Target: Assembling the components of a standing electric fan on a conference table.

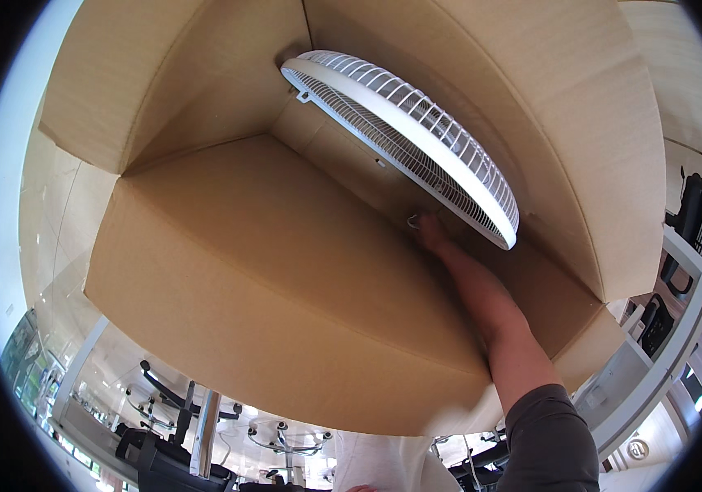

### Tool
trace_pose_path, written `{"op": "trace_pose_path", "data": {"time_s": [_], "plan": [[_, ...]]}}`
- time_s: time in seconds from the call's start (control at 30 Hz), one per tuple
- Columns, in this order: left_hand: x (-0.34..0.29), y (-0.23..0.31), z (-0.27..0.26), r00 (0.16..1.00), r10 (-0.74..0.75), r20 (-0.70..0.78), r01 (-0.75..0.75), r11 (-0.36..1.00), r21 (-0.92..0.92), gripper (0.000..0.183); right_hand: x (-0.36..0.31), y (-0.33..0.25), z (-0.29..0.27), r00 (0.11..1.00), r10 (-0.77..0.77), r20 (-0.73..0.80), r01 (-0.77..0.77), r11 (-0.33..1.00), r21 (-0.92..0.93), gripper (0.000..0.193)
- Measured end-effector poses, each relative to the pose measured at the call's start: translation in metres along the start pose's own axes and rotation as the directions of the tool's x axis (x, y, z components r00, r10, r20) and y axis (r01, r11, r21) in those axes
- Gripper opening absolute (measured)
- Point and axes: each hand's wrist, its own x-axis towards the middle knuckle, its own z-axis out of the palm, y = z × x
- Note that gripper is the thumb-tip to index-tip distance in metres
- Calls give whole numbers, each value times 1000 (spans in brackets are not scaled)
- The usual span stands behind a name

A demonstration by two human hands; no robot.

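Observation:
A large open cardboard box [343, 271] fills most of the view. Deep inside it, my right hand [430, 233] reaches down close to the bottom, beside the inner wall. Its fingers look closed at a small, pale, loop-shaped thing [413, 220] that is too small to name. Above this hand, a round white fan grille [441, 156] of thin wires with a broad rim leans slantwise in the box. The rim's lower end lies just right of my hand. My left hand does not plainly show.
Around the box stand a black office chair [166, 463] at the lower left, another black chair [699, 217] at the right, and a white desk edge [683, 328]. A metal post [205, 435] rises near the box's front flap.

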Motion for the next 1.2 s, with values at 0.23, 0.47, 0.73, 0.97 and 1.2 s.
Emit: {"op": "trace_pose_path", "data": {"time_s": [0.23, 0.47, 0.73, 0.97, 1.2], "plan": [[-12, -3, -4, 999, -7, -44, 7, 1000, -6, 23, -20, -5, -9, 933, 308, -187, -272, 942, 196, 21], [21, -8, -1, 995, 8, -100, -10, 1000, -19, 24, 26, 68, 20, 869, 177, -462, -108, 979, 172, 29], [34, -19, 0, 982, -39, -185, 37, 999, -17, 25, 45, 77, 49, 904, 410, -125, -304, 819, 487, 30], [-2, 3, 3, 969, -43, -245, 34, 999, -41, 26, 9, 25, 9, 866, 417, 275, -466, 477, 745, 36], [-42, 18, 4, 955, -3, -297, -11, 999, -46, 27, -40, -48, -55, 881, 409, 237, -465, 660, 589, 50]]}}
